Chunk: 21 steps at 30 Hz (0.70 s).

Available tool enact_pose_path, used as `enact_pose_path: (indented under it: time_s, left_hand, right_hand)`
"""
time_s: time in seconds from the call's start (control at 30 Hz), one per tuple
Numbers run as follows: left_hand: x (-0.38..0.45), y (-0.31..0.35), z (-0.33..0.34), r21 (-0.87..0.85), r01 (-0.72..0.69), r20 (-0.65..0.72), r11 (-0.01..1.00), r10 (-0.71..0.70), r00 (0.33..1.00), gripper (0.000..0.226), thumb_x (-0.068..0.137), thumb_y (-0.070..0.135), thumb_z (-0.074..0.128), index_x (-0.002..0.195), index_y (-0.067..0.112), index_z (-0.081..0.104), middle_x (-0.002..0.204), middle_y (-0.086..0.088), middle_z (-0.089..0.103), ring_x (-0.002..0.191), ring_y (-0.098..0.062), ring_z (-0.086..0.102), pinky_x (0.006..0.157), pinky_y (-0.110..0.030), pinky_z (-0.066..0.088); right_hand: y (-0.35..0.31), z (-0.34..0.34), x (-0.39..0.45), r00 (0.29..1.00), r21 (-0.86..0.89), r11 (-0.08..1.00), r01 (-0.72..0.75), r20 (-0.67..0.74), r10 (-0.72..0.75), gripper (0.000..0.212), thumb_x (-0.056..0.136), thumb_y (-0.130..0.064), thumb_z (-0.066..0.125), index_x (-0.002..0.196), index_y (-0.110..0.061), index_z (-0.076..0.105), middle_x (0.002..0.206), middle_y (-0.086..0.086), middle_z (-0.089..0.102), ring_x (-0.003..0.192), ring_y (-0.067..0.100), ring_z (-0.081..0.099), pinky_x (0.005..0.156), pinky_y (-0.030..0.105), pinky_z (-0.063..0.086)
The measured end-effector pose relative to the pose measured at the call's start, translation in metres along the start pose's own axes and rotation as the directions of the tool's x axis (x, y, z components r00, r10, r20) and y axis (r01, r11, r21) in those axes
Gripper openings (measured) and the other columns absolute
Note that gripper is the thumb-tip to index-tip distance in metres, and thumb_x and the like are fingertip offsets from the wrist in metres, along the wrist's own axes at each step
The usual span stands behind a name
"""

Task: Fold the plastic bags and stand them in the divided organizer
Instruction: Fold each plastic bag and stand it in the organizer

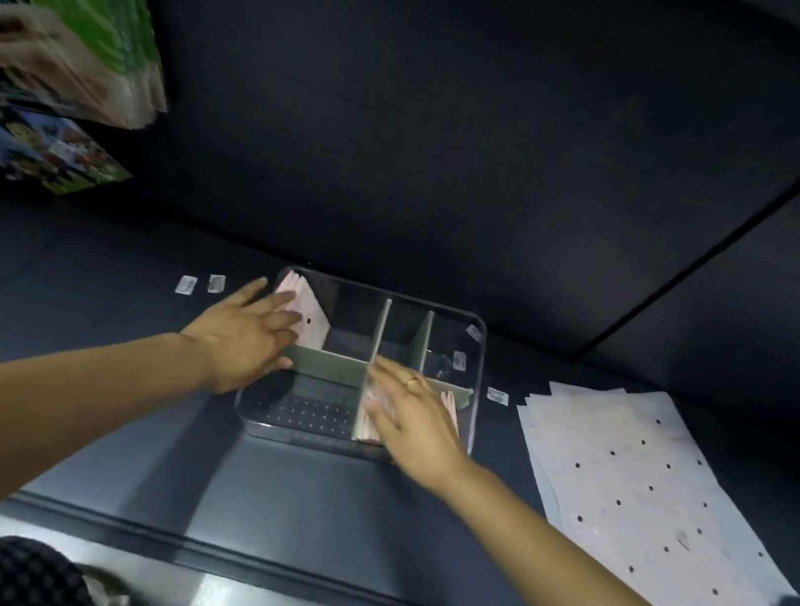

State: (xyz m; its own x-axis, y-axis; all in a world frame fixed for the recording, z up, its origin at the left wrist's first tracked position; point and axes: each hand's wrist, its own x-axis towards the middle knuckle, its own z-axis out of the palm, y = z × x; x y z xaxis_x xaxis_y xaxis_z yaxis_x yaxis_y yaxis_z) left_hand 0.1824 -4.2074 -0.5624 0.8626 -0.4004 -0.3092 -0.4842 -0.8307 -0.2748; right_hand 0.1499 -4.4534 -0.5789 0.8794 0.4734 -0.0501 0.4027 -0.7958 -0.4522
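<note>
No writing was legible. My left hand (248, 332) and right hand (409, 416) lay flat-fingered, gripping nothing — on the clear divided organizer (479, 366) holding folded pink bags (308, 315). Dark table (306, 496) — dark walls.

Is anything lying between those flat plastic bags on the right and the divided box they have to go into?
Nothing visible blocks the way. The stack of flat bags lies on the table right of the organizer, with only a small label on the surface between. The right hand is over the organizer's near right compartment, the left hand at its far left one.
</note>
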Motion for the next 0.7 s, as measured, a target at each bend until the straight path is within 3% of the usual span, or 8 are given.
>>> enact_pose_path:
  time_s: [0.17, 0.23, 0.3, 0.37, 0.47, 0.57, 0.63, 0.7]
  left_hand:
    - [0.01, 0.034, -0.014, -0.066, -0.046, -0.13, 0.997, 0.037, 0.991, 0.049, 0.1, 0.046, 0.025, 0.144, 0.024, 0.03, 0.152, 0.003, 0.028, 0.144, -0.018, 0.013, 0.119, -0.038, 0.003]
    - [0.013, 0.058, -0.023, -0.164, -0.144, -0.275, 0.976, 0.095, 0.957, 0.043, 0.1, 0.041, 0.032, 0.137, 0.021, 0.042, 0.141, 0.0, 0.043, 0.134, -0.02, 0.034, 0.114, -0.035, 0.023]
    - [0.012, 0.09, -0.03, -0.283, -0.278, -0.393, 0.918, 0.153, 0.906, 0.035, 0.098, 0.034, 0.04, 0.123, 0.016, 0.056, 0.124, -0.003, 0.056, 0.115, -0.023, 0.051, 0.098, -0.035, 0.042]
    - [0.008, 0.127, -0.031, -0.369, -0.354, -0.389, 0.859, 0.203, 0.899, 0.03, 0.099, 0.033, 0.039, 0.116, 0.017, 0.058, 0.115, -0.001, 0.058, 0.107, -0.021, 0.054, 0.088, -0.033, 0.047]
    - [0.002, 0.184, -0.019, -0.423, -0.386, -0.256, 0.82, 0.3, 0.919, 0.036, 0.1, 0.038, 0.031, 0.125, 0.02, 0.051, 0.127, 0.001, 0.051, 0.117, -0.017, 0.048, 0.098, -0.031, 0.04]
    - [-0.009, 0.23, 0.0, -0.429, -0.378, -0.122, 0.821, 0.362, 0.924, 0.045, 0.1, 0.043, 0.027, 0.14, 0.025, 0.036, 0.146, 0.005, 0.034, 0.132, -0.011, 0.033, 0.108, -0.024, 0.028]
    - [-0.016, 0.247, 0.01, -0.435, -0.347, -0.086, 0.831, 0.346, 0.934, 0.049, 0.1, 0.045, 0.027, 0.145, 0.024, 0.028, 0.153, 0.008, 0.02, 0.137, -0.008, 0.023, 0.111, -0.022, 0.022]
    - [-0.019, 0.256, 0.012, -0.439, -0.31, -0.103, 0.843, 0.295, 0.95, 0.05, 0.1, 0.044, 0.028, 0.146, 0.024, 0.026, 0.155, 0.009, 0.015, 0.139, -0.006, 0.019, 0.111, -0.021, 0.021]
  right_hand:
    - [0.091, -0.046, -0.102, 0.975, -0.049, 0.978, -0.205, -0.098, 0.2, 0.043, 0.096, -0.023, 0.051, 0.138, -0.016, 0.045, 0.144, 0.0, 0.044, 0.133, 0.017, 0.039, 0.108, 0.015, 0.017]
    - [0.13, -0.06, -0.147, 0.941, -0.099, 0.936, -0.339, -0.052, 0.335, 0.046, 0.098, -0.027, 0.048, 0.142, -0.017, 0.039, 0.149, -0.001, 0.037, 0.136, 0.016, 0.035, 0.108, 0.015, 0.018]
    - [0.166, -0.068, -0.191, 0.885, -0.166, 0.876, -0.453, 0.034, 0.464, 0.055, 0.097, -0.034, 0.048, 0.146, -0.02, 0.029, 0.154, -0.003, 0.027, 0.139, 0.014, 0.028, 0.11, 0.02, 0.02]
    - [0.192, -0.07, -0.228, 0.823, -0.224, 0.825, -0.518, 0.132, 0.552, 0.071, 0.093, -0.046, 0.051, 0.15, -0.022, 0.017, 0.158, -0.003, 0.015, 0.143, 0.014, 0.019, 0.114, 0.023, 0.017]
    - [0.217, -0.06, -0.267, 0.737, -0.226, 0.754, -0.617, 0.168, 0.654, 0.088, 0.085, -0.056, 0.056, 0.151, -0.023, 0.007, 0.159, -0.002, 0.004, 0.145, 0.015, 0.011, 0.117, 0.027, 0.014]
    - [0.224, -0.041, -0.29, 0.758, -0.106, 0.76, -0.641, 0.069, 0.649, 0.07, 0.088, -0.043, 0.061, 0.147, -0.023, 0.029, 0.158, 0.001, 0.015, 0.145, 0.017, 0.016, 0.117, 0.027, 0.018]
    - [0.224, -0.029, -0.295, 0.798, 0.033, 0.805, -0.593, -0.105, 0.593, 0.044, 0.087, -0.022, 0.066, 0.13, -0.018, 0.057, 0.147, 0.008, 0.039, 0.136, 0.024, 0.036, 0.113, 0.031, 0.03]
    - [0.221, -0.025, -0.294, 0.792, 0.06, 0.821, -0.568, -0.231, 0.565, 0.025, 0.086, -0.015, 0.068, 0.11, -0.014, 0.071, 0.13, 0.01, 0.058, 0.121, 0.025, 0.051, 0.104, 0.033, 0.042]
